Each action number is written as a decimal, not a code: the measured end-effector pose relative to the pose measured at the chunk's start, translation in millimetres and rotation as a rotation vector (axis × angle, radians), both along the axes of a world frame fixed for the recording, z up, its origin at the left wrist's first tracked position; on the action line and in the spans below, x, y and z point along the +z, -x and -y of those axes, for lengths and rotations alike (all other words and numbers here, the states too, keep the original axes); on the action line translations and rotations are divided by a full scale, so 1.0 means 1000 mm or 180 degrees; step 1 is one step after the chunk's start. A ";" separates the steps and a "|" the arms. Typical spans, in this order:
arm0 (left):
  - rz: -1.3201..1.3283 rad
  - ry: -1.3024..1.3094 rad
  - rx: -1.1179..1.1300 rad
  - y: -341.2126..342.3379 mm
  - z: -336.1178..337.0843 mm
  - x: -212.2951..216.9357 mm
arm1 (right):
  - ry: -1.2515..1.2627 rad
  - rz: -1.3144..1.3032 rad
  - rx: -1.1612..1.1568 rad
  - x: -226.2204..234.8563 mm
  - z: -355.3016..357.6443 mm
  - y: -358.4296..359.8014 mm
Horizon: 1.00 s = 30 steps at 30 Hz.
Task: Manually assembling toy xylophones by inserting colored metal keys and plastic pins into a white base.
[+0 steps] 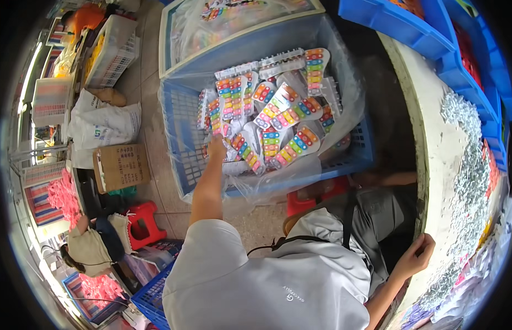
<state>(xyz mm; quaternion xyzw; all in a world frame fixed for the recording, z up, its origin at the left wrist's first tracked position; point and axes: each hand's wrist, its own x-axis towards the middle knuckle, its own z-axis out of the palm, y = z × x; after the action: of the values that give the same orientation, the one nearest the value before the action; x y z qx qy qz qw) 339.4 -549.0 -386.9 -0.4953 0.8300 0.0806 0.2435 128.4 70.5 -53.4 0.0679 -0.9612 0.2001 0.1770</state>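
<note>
A blue plastic crate [181,132] lined with a clear plastic bag [344,110] holds a heap of small toy xylophones [292,107] with rainbow-coloured bars on pale bases. My left arm reaches over the crate's near side, and my left hand [216,146] is down at the left part of the heap, beside the xylophones. Its fingers are mostly hidden, so its grip does not show. On the right, my right hand [418,257] rests by the edge of a pale worktable [432,165], fingers curled in with nothing visible in them.
Small silvery metal parts [465,159] lie heaped on the worktable, below stacked blue bins [415,27]. Another bag-lined crate [184,36] stands beyond. Left are a cardboard box [122,167], a white sack [104,121], a red stool [144,224] and a seated person [93,247].
</note>
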 end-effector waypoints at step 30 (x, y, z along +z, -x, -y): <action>-0.2501 -0.1931 0.2617 -0.148 0.006 0.010 | 0.0167 0.0005 0.0388 -0.003 -0.003 0.002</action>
<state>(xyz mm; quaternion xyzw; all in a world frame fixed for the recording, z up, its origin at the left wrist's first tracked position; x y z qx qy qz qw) 487.6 -554.6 -376.8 -0.6157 0.5401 0.5738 -0.0002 126.1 73.5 -56.8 0.1214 -0.9499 0.2357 0.1654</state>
